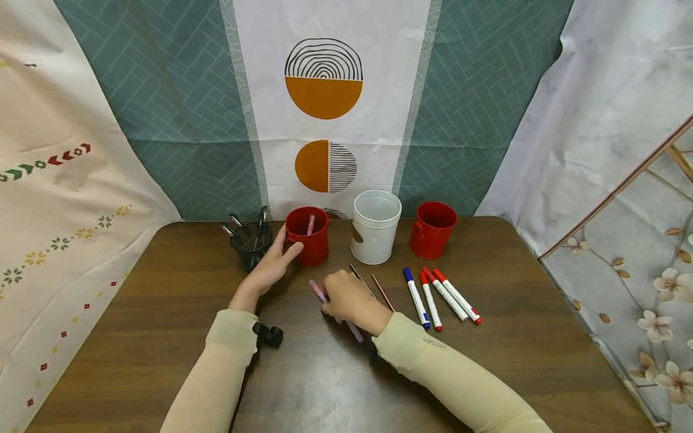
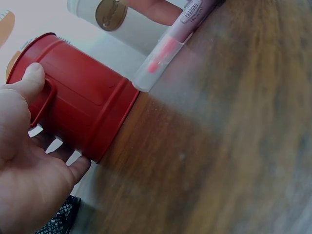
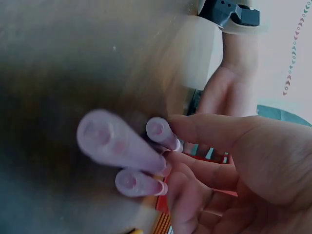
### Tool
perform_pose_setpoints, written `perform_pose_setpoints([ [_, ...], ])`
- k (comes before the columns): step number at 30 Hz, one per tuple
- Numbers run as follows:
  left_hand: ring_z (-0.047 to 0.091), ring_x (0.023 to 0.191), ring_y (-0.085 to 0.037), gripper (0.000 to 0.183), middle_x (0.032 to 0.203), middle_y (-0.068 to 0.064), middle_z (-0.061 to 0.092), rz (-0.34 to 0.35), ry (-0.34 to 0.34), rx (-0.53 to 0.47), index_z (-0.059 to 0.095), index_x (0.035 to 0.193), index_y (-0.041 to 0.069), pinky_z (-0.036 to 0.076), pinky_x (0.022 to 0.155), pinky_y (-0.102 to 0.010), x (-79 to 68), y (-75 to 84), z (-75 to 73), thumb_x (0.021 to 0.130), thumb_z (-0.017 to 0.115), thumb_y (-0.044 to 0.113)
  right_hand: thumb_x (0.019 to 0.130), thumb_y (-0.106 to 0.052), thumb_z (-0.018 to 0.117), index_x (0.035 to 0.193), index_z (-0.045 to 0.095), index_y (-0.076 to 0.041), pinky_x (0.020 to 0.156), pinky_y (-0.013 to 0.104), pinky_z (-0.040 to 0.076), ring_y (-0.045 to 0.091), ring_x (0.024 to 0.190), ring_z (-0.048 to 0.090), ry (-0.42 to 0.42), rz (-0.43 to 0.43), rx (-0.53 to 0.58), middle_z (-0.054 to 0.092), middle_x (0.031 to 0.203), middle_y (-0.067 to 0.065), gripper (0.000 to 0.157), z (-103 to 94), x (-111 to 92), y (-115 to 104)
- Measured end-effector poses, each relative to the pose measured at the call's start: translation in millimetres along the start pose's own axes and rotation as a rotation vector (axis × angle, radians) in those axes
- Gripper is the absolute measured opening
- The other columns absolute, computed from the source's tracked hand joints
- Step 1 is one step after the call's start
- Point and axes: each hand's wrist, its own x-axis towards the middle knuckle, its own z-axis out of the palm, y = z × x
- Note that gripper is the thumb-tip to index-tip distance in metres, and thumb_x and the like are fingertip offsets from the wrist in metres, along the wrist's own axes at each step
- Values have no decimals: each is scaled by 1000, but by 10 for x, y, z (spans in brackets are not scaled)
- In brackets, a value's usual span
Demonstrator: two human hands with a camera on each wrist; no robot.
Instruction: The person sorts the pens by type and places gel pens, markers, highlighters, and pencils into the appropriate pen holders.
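My left hand holds the left red mug at its handle side. In the left wrist view the thumb lies over the handle and the fingers reach along the mug's other side. A pink highlighter stands inside that mug. Lower and to the right, my right hand pinches a pink highlighter between thumb and finger, low over the table. Two more highlighters lie close by it, the nearer highlighter looming large in the right wrist view. The hand partly hides them in the head view.
A black mesh pen holder with several pens is left of the mug. To the right stand a white canister and another red mug. Two thin pencils and several markers, including a blue marker, lie on the table.
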Motion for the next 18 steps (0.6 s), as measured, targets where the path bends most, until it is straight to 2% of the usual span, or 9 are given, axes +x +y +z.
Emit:
perform_pose_setpoints([
  [6,12,162,-28,82,178,-2,10,5,0,-6,0,172,26,18,130,-57,-14,-6,-4,112,53,40,86,-27,88,68,68,-17,53,26,49,9,54,57,38,-21,-63,61,63,-6,30,43,25,-51],
  [10,14,162,-29,82,177,-2,11,6,-1,-8,0,172,27,19,130,-57,-11,-16,-8,112,53,40,86,-22,88,67,69,-17,50,24,46,8,53,55,50,-19,-49,60,62,-6,27,71,29,-62],
  [14,13,162,-30,81,177,-2,11,4,-2,-6,0,172,27,19,130,-58,0,-24,-12,112,53,40,85,-16,86,71,71,-15,49,22,45,8,54,55,34,-11,-4,61,64,-6,20,72,36,-60],
  [18,13,162,-30,82,178,-2,10,1,1,3,0,172,27,18,130,-58,11,-29,-15,112,53,40,87,-15,85,84,77,-12,52,21,49,7,57,57,-12,9,115,62,66,-7,9,23,30,-33],
])
